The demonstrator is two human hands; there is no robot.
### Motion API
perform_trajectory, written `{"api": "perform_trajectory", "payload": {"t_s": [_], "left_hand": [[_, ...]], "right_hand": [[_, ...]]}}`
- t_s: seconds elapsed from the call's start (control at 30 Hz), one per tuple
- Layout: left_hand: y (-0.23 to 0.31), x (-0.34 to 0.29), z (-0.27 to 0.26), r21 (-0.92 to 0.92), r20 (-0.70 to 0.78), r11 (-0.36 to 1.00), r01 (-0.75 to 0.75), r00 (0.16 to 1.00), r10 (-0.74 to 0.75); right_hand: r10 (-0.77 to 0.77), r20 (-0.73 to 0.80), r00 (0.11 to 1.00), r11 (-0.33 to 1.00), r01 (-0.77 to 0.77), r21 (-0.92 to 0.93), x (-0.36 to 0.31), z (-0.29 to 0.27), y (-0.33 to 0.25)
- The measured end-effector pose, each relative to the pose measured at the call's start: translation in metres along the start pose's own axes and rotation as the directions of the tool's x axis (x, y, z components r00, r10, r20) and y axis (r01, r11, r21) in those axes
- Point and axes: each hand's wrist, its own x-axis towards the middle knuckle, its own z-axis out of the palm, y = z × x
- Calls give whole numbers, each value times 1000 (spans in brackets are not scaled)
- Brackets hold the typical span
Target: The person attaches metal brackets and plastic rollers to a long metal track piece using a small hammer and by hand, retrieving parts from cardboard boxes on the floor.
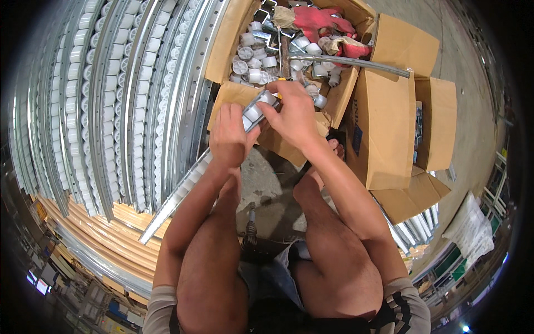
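A long metal roller track [183, 189] with white plastic rollers runs slantwise from the lower left up to the front of an open cardboard box. My left hand [229, 133] is closed around it near its upper end. At that end, my right hand [295, 114] pinches the track between thumb and fingers, beside the last white rollers [267, 99]. Loose white rollers [257, 62] and metal brackets fill the cardboard box [222, 58] just beyond my hands. Across that box lies a hammer [356, 62] with a grey metal handle.
Many finished-looking roller tracks [119, 106] lie side by side at left, above long tan tubes [92, 231]. Red-and-cream work gloves [322, 21] rest on the box's contents. Another open cardboard box [384, 128] stands at right, with more metal tracks [414, 231] below it.
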Motion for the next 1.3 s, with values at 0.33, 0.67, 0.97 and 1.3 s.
{"api": "perform_trajectory", "payload": {"t_s": [0.33,0.67,0.97,1.3], "left_hand": [[4,4,-10,10,-8,1000,-19,1000,19],[1,10,-25,2,-20,997,-80,997,80],[-4,14,-28,-2,-40,1000,-5,999,5],[-4,11,-30,6,83,987,163,983,-163]], "right_hand": [[63,-104,993,998,-64,0,-2,-42,24],[127,119,985,916,-71,-395,16,-46,67],[-289,73,955,853,291,-433,90,5,60],[-34,87,996,881,71,-468,122,17,71]]}}
